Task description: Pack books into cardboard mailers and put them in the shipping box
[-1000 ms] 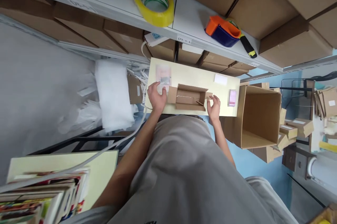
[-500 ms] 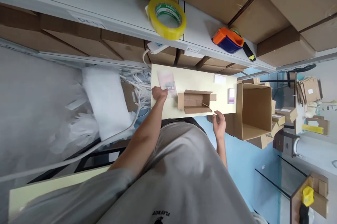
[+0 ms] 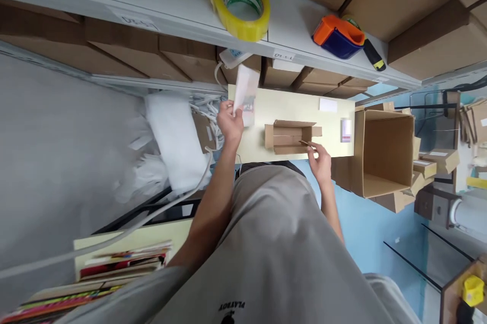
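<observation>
Lifted from the table (image 3: 297,105), where it lay flat half a second ago, a pink-and-white packet (image 3: 247,92) now stands tilted in the left hand (image 3: 230,125), whose fingers and thumb grip its near end. As the head camera sees it, the small box (image 3: 287,150) sits open on the table to the right of that hand and slightly nearer the person, its long axis running left to right, while the packet's long side points away toward the shelf (image 3: 182,9), roughly across it. The right hand (image 3: 321,164) is the closer of the two to the box: its fingertips are at the near right corner, by a flap, though from where I stand I cannot tell whether they pinch it or merely touch. Half a second earlier that hand was off the box, beyond the table's near edge. Farther right, a white slip (image 3: 327,105) and a purple pack (image 3: 346,130) lie on the table, with a big open carton (image 3: 388,154) just beside it.
</observation>
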`<act>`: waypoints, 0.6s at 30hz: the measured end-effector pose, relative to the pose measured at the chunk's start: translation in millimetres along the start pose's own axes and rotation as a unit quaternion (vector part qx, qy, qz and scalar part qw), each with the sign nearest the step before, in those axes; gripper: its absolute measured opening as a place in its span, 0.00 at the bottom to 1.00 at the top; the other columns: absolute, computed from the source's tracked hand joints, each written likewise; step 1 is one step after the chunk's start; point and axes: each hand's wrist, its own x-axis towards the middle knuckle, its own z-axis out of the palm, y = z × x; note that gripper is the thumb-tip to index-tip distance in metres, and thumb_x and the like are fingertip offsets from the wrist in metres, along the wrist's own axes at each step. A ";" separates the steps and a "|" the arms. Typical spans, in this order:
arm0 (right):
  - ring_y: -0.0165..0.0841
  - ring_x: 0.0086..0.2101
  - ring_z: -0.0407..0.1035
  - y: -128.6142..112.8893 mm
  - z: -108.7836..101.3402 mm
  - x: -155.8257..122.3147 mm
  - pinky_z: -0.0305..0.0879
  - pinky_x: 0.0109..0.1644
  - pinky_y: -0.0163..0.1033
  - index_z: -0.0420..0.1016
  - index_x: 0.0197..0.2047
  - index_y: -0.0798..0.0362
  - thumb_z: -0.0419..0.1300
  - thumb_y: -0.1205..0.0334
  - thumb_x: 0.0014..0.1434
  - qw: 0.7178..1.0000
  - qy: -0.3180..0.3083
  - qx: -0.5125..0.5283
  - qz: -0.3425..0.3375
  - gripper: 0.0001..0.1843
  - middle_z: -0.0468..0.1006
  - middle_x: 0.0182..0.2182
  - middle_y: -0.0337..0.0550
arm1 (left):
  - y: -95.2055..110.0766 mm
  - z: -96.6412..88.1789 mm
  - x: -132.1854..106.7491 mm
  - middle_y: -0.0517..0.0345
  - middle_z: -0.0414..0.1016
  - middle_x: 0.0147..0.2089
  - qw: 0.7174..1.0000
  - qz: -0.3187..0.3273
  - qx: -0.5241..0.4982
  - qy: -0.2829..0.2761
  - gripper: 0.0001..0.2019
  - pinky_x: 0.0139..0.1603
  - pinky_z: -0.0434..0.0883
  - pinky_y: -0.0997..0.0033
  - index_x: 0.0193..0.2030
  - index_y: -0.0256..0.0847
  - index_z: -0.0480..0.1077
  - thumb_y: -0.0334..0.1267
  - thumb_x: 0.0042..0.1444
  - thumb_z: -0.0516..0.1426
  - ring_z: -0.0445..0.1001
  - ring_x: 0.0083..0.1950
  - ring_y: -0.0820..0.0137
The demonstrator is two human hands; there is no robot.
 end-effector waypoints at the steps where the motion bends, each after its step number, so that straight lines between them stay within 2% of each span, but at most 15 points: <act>1: 0.50 0.57 0.82 -9.9 -3.1 9.4 0.80 0.65 0.61 0.84 0.60 0.51 0.56 0.45 0.79 0.999 -0.001 -0.011 -0.044 0.23 0.88 0.56 0.57 | 15.8 -12.5 -7.6 0.48 0.86 0.54 0.999 0.030 -0.022 0.018 0.13 0.59 0.80 0.63 0.61 0.42 0.67 0.40 0.73 0.58 0.86 0.56 0.59; 3: 0.50 0.63 0.78 -31.3 -13.3 25.8 0.76 0.71 0.64 0.80 0.68 0.47 0.54 0.46 0.81 0.991 0.017 -0.026 -0.132 0.23 0.85 0.61 0.56 | 52.5 -35.7 -26.8 0.50 0.87 0.54 0.995 0.093 -0.040 0.014 0.14 0.57 0.80 0.65 0.60 0.42 0.68 0.44 0.73 0.60 0.86 0.54 0.62; 5: 0.50 0.72 0.69 -51.1 -28.5 39.7 0.69 0.77 0.68 0.70 0.77 0.42 0.52 0.46 0.83 0.978 0.046 -0.036 -0.199 0.27 0.77 0.71 0.53 | 89.8 -52.2 -48.1 0.52 0.87 0.50 0.990 0.136 -0.028 -0.026 0.16 0.53 0.79 0.66 0.58 0.42 0.70 0.49 0.72 0.62 0.85 0.49 0.63; 7: 0.52 0.79 0.60 -63.7 -46.1 52.2 0.65 0.79 0.72 0.60 0.83 0.37 0.49 0.44 0.83 0.966 0.063 -0.052 -0.245 0.31 0.66 0.79 0.51 | 120.8 -58.8 -68.1 0.54 0.88 0.48 0.982 0.176 -0.003 -0.067 0.16 0.51 0.79 0.67 0.56 0.42 0.73 0.51 0.71 0.63 0.85 0.47 0.63; 9: 0.55 0.81 0.53 -64.5 -61.2 63.8 0.63 0.79 0.75 0.55 0.85 0.33 0.49 0.43 0.83 0.958 0.046 -0.060 -0.278 0.32 0.60 0.82 0.46 | 142.1 -55.5 -84.3 0.57 0.88 0.48 0.973 0.200 0.040 -0.113 0.13 0.53 0.78 0.67 0.54 0.45 0.75 0.49 0.71 0.63 0.86 0.48 0.62; 11: 0.55 0.80 0.56 -52.1 -69.4 74.1 0.63 0.79 0.74 0.59 0.84 0.31 0.51 0.45 0.83 0.952 -0.006 -0.060 -0.301 0.30 0.64 0.81 0.44 | 154.3 -44.5 -96.2 0.60 0.89 0.49 0.960 0.208 0.090 -0.164 0.09 0.53 0.77 0.67 0.54 0.48 0.78 0.44 0.71 0.62 0.86 0.48 0.61; 13: 0.53 0.74 0.67 -29.8 -68.2 82.0 0.68 0.76 0.69 0.69 0.79 0.35 0.53 0.50 0.83 0.947 -0.077 -0.064 -0.305 0.26 0.75 0.73 0.46 | 159.1 -29.3 -104.6 0.62 0.89 0.50 0.946 0.203 0.141 -0.209 0.10 0.53 0.77 0.65 0.54 0.52 0.80 0.39 0.70 0.60 0.86 0.47 0.60; 15: 0.50 0.64 0.77 -4.1 -59.2 87.6 0.74 0.70 0.62 0.78 0.72 0.40 0.54 0.55 0.83 0.945 -0.136 -0.073 -0.287 0.22 0.84 0.64 0.48 | 158.3 -12.4 -110.0 0.62 0.88 0.50 0.934 0.193 0.183 -0.238 0.13 0.54 0.76 0.63 0.56 0.54 0.80 0.36 0.69 0.59 0.85 0.48 0.58; 18: 0.48 0.57 0.82 28.7 -38.9 93.8 0.79 0.62 0.53 0.83 0.68 0.47 0.53 0.61 0.82 0.951 -0.183 -0.079 -0.237 0.21 0.87 0.60 0.49 | 149.7 12.2 -114.0 0.57 0.86 0.54 0.922 0.190 0.214 -0.259 0.15 0.56 0.75 0.60 0.58 0.52 0.80 0.34 0.70 0.57 0.83 0.52 0.56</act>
